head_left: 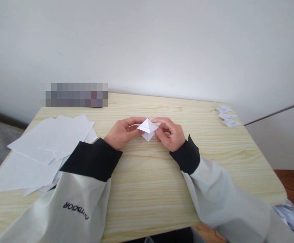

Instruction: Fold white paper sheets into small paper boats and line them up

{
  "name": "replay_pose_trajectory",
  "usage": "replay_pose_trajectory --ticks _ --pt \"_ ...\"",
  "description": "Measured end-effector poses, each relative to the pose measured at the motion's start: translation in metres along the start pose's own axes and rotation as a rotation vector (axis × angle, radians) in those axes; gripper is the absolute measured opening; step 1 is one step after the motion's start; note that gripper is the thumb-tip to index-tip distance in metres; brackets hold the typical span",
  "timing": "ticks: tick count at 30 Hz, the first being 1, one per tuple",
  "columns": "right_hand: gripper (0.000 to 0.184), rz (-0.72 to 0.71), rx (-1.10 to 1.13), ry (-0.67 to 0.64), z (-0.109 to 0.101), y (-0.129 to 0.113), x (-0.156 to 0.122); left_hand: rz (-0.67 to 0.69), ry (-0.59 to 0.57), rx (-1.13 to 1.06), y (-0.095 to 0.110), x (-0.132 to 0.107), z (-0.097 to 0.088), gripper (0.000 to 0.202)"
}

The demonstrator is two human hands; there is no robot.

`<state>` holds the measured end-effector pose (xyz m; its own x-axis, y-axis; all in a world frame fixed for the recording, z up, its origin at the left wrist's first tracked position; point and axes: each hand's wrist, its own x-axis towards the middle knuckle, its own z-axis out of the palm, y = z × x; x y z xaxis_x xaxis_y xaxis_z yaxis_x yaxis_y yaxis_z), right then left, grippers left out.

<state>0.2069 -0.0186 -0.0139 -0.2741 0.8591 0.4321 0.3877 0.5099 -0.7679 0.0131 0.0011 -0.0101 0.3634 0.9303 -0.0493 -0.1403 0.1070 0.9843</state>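
A small white folded paper piece [148, 126] is held up over the middle of the table, between both hands. Its upper part forms a creased peak, and a pointed flap hangs below. My left hand [123, 132] grips its left side, thumb in front and fingers behind. On the right side, my right hand [170, 133] pinches it with thumb and fingers. The fingertips behind the paper are partly hidden.
Loose white paper sheets [53, 138] lie overlapping on the left of the wooden table [141, 189]. Several small folded papers [228, 116] sit in a row at the far right edge. A blurred object [77, 95] stands at the back left, near the white wall.
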Motion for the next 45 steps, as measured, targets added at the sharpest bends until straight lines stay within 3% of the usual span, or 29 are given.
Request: replay_pose_trajectory --ticks 3,11,19,27,32,39,45 --pt "0.023 0.022 -0.071 -0.012 -0.001 -0.002 0.001 0.011 -0.001 0.048 0.001 0.0 0.001 0.042" --pt "0.023 0.206 0.236 -0.02 0.002 -0.001 -0.001 0.027 -0.007 0.088 -0.001 0.001 0.0 0.04" --pt "0.022 0.096 0.357 -0.012 0.004 0.003 -0.003 -0.08 -0.004 -0.101 0.005 -0.003 0.0 0.043" --pt "0.025 -0.032 0.268 -0.034 0.0 0.004 -0.005 -0.183 -0.053 -0.299 0.011 -0.002 0.001 0.03" --pt "0.028 -0.08 0.209 -0.018 -0.001 0.004 -0.003 -0.172 -0.052 -0.291 0.01 -0.002 0.002 0.025" --pt "0.026 -0.045 0.159 -0.018 -0.002 -0.001 -0.002 -0.166 -0.042 -0.227 0.005 -0.002 0.0 0.035" --pt "0.026 0.081 0.126 0.034 0.0 0.001 -0.001 -0.14 0.018 -0.177 0.004 -0.002 0.003 0.04"
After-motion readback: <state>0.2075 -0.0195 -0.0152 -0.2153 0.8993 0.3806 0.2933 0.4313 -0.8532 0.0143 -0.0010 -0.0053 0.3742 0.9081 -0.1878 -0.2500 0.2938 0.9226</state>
